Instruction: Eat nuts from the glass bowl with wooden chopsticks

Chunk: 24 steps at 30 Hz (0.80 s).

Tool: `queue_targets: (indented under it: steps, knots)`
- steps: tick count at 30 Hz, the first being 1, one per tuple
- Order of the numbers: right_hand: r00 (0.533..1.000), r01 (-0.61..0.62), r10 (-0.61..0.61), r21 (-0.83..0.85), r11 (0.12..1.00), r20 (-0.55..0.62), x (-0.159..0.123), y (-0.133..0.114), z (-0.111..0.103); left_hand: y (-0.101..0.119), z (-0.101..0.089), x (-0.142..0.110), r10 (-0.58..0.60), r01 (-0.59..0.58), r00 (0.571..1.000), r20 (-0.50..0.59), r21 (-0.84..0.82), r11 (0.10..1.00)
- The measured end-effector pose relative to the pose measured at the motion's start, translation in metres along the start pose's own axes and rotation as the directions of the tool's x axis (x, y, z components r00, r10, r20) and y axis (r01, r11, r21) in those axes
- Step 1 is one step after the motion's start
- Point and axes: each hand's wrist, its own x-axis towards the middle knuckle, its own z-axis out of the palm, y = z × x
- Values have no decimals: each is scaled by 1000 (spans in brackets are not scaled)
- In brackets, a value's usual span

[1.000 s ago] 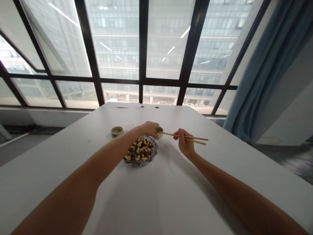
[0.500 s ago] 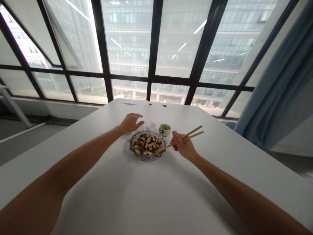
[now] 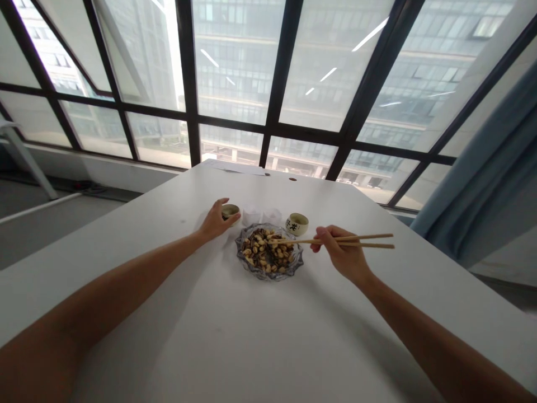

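Note:
My left hand is wrapped round the near left side of a small pale green cup, thumb in front and fingers behind. Dark bits show inside that cup. Between the thumb and fingers of my right hand is a pair of wooden chopsticks. Their tips reach over a scalloped glass bowl and touch the mixed peanuts and dark seeds in it. Whether the tips pinch anything is too small to tell. A second pale green cup with black characters stands upright behind the bowl, to its right.
Clear, colourless objects, hard to make out, stand between the two cups behind the bowl. All rests on a white table. White paper and small round dark spots lie at its far end, before the windows. A blue curtain hangs at right.
My left hand has let go of the right-hand cup, moved left and closed round the left one. The chopsticks have gone from the right cup into the bowl. The view has turned left.

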Motion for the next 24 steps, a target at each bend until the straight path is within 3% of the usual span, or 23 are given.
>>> queue_targets:
  steps: [3,6,8,13,17,24]
  knots:
    - [983,-88,81,36,995,163,8,-19,-7,2,-1,1,-94,96,994,56,-24,995]
    - [914,-151,146,-17,988,380,10,-29,-2,8,-3,1,-149,151,983,110,-10,989]
    - [893,-152,153,-37,988,424,10,-29,7,11,-3,1,-156,156,981,112,4,988]
    - [966,-52,62,-48,998,249,8,-14,21,11,-2,1,-137,137,985,105,4,991]
    - [988,-18,27,-54,998,154,11,-11,14,9,0,2,-128,128,986,104,0,992]
    - [988,16,0,-96,995,158,16,-24,-4,7,1,2,-118,121,988,101,-30,992]
